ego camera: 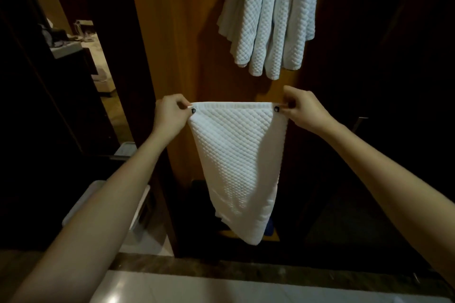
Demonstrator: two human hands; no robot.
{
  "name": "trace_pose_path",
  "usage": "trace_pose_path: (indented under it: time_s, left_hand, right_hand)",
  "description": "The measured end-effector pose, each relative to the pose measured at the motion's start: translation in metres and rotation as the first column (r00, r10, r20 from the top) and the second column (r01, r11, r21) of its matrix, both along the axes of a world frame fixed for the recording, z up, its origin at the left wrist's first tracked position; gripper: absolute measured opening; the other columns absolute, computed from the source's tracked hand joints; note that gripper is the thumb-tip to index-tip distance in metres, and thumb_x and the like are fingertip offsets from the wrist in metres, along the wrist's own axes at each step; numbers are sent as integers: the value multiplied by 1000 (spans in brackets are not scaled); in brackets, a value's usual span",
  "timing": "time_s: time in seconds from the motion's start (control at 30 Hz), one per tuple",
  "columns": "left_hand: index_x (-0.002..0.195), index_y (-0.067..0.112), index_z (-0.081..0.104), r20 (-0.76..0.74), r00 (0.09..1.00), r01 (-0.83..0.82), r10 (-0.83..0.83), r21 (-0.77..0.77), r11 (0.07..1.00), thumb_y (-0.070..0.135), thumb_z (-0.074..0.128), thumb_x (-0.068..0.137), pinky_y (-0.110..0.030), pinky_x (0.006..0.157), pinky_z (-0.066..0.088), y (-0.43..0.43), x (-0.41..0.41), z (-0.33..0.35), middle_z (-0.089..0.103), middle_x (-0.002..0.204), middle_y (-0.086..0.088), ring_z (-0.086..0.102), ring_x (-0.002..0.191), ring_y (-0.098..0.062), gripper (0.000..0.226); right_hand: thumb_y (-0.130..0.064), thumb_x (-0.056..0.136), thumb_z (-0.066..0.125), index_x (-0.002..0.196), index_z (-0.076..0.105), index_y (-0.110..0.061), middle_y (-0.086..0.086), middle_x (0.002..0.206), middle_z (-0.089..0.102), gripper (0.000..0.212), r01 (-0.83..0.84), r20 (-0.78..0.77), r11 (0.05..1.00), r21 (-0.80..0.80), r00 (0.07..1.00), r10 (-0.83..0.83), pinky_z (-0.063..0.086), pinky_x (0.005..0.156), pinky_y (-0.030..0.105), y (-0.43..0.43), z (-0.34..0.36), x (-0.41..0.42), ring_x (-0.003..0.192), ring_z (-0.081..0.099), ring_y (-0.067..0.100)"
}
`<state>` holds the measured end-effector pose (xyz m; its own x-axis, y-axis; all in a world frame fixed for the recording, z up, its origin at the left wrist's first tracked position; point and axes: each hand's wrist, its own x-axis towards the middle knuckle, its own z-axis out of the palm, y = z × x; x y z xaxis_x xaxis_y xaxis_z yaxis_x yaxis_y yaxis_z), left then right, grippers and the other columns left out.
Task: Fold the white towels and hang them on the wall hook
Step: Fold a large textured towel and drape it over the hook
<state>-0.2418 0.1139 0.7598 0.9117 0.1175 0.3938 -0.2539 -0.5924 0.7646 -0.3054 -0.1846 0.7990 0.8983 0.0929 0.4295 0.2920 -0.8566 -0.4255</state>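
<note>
1. Brown wood wall (pixel 177 32) stands in front, in a dim room. A bunch of hung towels (pixel 268 19) droops down it, up high. The hook is hidden above the top edge of the view.
2. One white towel (pixel 236 155) hangs in the air below that bunch and does not touch it. It hangs over a dark gap behind a pale counter (pixel 221 288).
3. The left hand (pixel 170 115) pinches the top left corner. The right hand (pixel 302 110) pinches the top right corner. The hands are apart, and the top edge is pulled straight between them.
4. The bottom is not even. It comes to a point low on the right side, so the layers likely do not match yet.
5. To fold it well, I think the hands should hold the top edge tight and level. A small shake should then let the cloth drop flat.
6. Then the two corners should come together, edge on edge. The long sides should line up before one hand lets go.
7. The pinch should be firm. The cloth looks thick and bumpy, so it may slip or bunch.
8. When it is hung, it should go up high, so it does not knock the others off.
</note>
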Motion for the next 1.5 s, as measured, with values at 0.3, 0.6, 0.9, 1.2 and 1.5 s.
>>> trace_pose_path:
  time_s: [0.3,0.6,0.9,1.2,1.5]
  left_hand:
    - [87,9,72,127,989,72,-72,3,997,5,65,82,-4,57,38,-45,-1,-16,67,81,0,60,72,-7,9]
    - [93,8,74,105,945,326,-309,-262,908,3,74,78,-6,69,43,-73,-4,8,69,84,2,58,74,0,16]
    - [93,-5,70,155,841,541,-518,-252,802,-1,73,78,-8,67,46,-74,-26,31,67,83,-7,61,70,7,16]
    - [96,6,72,70,804,538,-590,-507,674,5,69,84,-19,62,48,-67,-40,42,70,83,-6,62,72,-12,12]
    - [107,9,66,89,755,624,-649,-401,671,-7,70,79,-14,72,51,-70,-58,34,68,92,-1,63,83,-6,33]
  right_hand:
    - [9,82,63,114,70,-11,-3,72,65,38,188,-332,848,495,943,-15,46,46,14,1,-25,-14,48,55,3]
    - [5,80,73,90,67,0,22,87,72,12,76,-286,682,728,937,200,61,72,30,36,-15,-27,73,72,24]
    - [-21,82,75,82,72,-14,-5,77,64,8,-139,9,976,166,990,140,42,61,12,63,15,-28,68,57,3]
    - [-29,83,74,84,73,-13,0,89,70,17,-153,7,981,121,988,154,49,76,25,64,35,-21,86,63,11]
    - [-22,83,74,81,74,-12,-4,71,65,11,-105,45,987,123,994,100,38,57,9,60,32,-22,65,55,3]
